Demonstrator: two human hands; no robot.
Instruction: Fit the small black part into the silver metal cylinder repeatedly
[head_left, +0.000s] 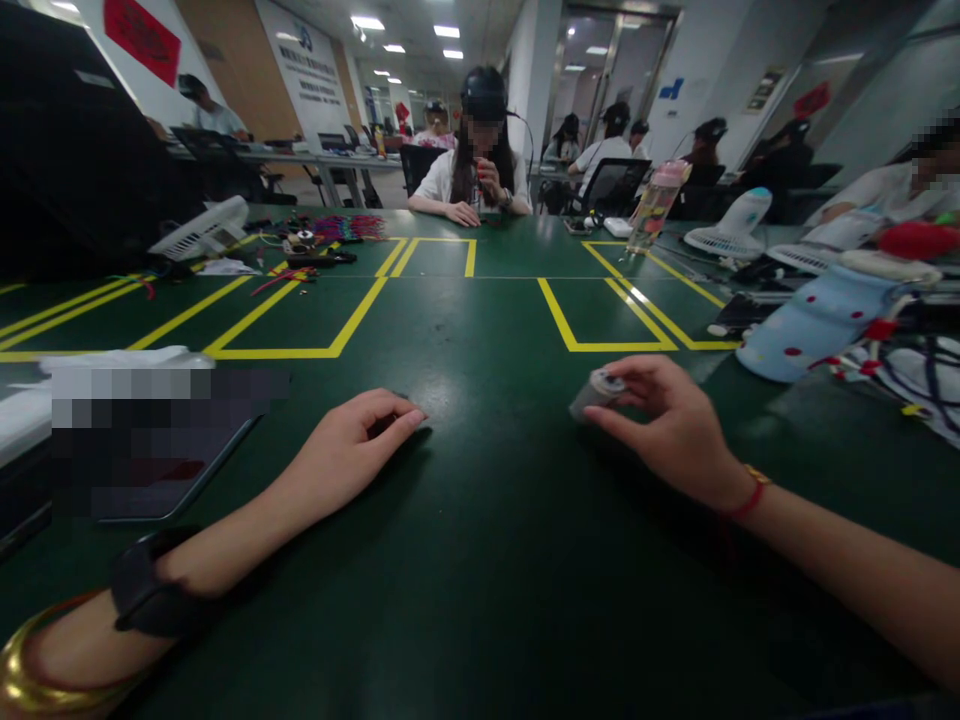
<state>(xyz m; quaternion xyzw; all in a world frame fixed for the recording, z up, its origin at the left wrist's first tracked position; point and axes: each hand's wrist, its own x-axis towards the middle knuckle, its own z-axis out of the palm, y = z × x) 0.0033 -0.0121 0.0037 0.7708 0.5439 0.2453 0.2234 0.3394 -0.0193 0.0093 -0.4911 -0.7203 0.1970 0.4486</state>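
Observation:
My right hand (671,425) rests on the green table (480,560) and its fingers pinch a small grey roll (596,390) that looks like tape. A red cord bracelet sits on that wrist. My left hand (349,450) lies on the table to the left, fingers curled loosely downward over something small and dark that I cannot make out. A black band and a gold bangle are on my left forearm.
Yellow tape lines (300,350) mark boxes on the table. A phone and white box (150,440) lie at my left. A white fan (199,232) and coloured wires stand far left; a blue spotted bundle (817,320), cables and a bottle (656,205) at right. A person (472,160) sits opposite.

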